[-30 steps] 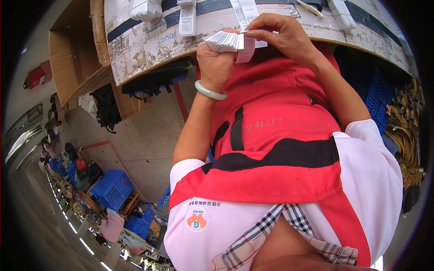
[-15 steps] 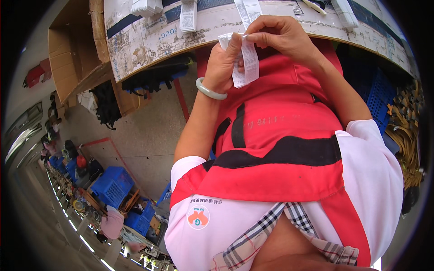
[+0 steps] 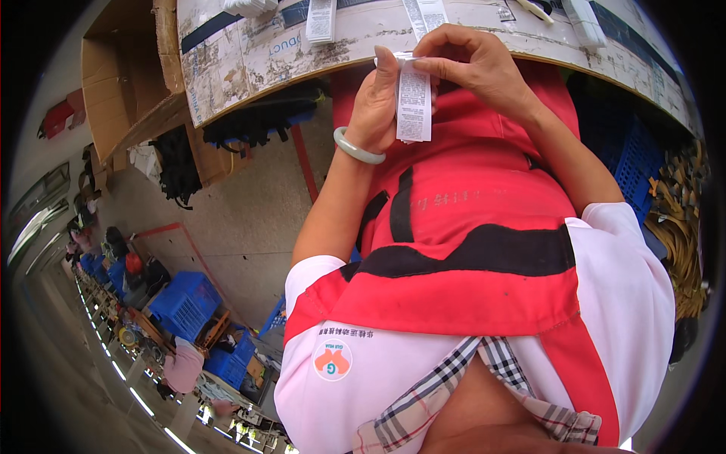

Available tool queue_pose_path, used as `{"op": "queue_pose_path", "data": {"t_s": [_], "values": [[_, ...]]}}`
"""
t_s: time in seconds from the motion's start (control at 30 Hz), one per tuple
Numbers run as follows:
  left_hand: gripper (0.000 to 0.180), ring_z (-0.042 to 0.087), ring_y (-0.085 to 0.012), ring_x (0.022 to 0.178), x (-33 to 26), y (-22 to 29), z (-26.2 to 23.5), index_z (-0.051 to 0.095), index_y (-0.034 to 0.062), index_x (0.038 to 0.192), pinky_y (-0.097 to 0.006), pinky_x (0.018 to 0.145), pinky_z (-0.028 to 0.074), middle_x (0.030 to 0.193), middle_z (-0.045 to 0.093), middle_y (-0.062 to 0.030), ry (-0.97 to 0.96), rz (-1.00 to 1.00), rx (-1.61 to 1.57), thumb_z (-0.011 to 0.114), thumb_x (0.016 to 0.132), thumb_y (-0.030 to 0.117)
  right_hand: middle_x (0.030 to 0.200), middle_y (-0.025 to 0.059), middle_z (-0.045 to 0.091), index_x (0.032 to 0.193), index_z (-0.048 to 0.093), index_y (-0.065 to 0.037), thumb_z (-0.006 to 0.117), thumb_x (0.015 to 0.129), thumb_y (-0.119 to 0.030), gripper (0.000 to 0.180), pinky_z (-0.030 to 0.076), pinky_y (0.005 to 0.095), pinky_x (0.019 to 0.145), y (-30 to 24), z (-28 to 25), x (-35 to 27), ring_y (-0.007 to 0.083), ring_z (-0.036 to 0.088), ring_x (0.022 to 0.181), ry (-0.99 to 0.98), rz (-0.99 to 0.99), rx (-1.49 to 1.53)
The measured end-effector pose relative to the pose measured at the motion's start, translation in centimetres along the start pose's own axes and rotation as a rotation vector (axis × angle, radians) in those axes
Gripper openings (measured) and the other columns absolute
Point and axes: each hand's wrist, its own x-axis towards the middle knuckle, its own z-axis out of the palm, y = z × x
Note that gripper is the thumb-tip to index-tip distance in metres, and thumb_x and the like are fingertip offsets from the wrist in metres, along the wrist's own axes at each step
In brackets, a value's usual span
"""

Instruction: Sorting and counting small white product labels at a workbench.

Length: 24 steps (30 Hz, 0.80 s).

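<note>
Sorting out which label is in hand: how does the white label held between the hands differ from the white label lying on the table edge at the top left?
The held label hangs upright, pinched by the left hand and right hand; the table label lies flat on the worn table, untouched. The held label shows whole; the table label is cut off by the picture's top edge. Both are white printed strips.

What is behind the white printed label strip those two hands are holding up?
Behind the white printed label strip shows the red apron. The left hand and right hand pinch it; anything folded behind it is covered.
</note>
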Motion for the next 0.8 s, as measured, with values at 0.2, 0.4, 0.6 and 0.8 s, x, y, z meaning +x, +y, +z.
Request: {"op": "queue_pose_path", "data": {"t_s": [0.2, 0.4, 0.6, 0.8], "values": [[0.075, 0.068, -0.0212, 0.076, 0.2, -0.3, 1.1, 0.058, -0.0028, 0.102, -0.034, 0.070, 0.061, 0.083, 0.062, -0.0094, 0.018, 0.021, -0.038, 0.044, 0.084, 0.069, 0.079, 0.0020, 0.064, 0.095, 0.066, 0.000, 0.067, 0.089, -0.012, 0.013, 0.050, 0.0213, 0.062, 0.5, 0.3, -0.2, 0.0072, 0.058, 0.066, 0.044, -0.055, -0.105], [0.034, 0.059, -0.0144, 0.063, -0.1, -1.0, 0.9, 0.058, 0.0011, 0.100, -0.028, 0.055, 0.053, 0.078, 0.058, -0.0045, 0.053, 0.024, -0.049, 0.065, 0.091, 0.033, 0.084, 0.0021, 0.062, 0.102, 0.065, -0.002, 0.066, 0.090, -0.014, 0.016, 0.050, 0.0232, 0.068, 1.3, 0.0, -0.5, 0.0078, 0.060, 0.075, 0.000, 0.023, -0.003], [0.013, 0.051, -0.0110, 0.059, -0.5, -1.0, 0.8, 0.057, 0.0042, 0.098, -0.026, 0.049, 0.044, 0.076, 0.055, -0.0017, 0.101, -0.030, -0.249, 0.060, 0.095, 0.017, 0.111, 0.0101, 0.059, 0.123, 0.059, -0.007, 0.062, 0.092, -0.021, 0.034, 0.049, 0.0315, 0.085, 0.9, 0.5, -1.2, 0.0203, 0.058, 0.106, -0.016, -0.200, -0.288], [0.007, 0.049, -0.0095, 0.055, -0.7, -0.8, 1.0, 0.058, 0.0025, 0.096, -0.023, 0.046, 0.040, 0.071, 0.053, -0.0011, 0.129, -0.021, -0.043, 0.058, 0.093, 0.008, 0.133, 0.0103, 0.047, 0.134, 0.053, -0.014, 0.070, 0.084, -0.022, 0.053, 0.040, 0.0359, 0.101, 0.6, -0.1, -1.3, 0.0240, 0.051, 0.114, -0.144, -0.186, -0.427]]}}
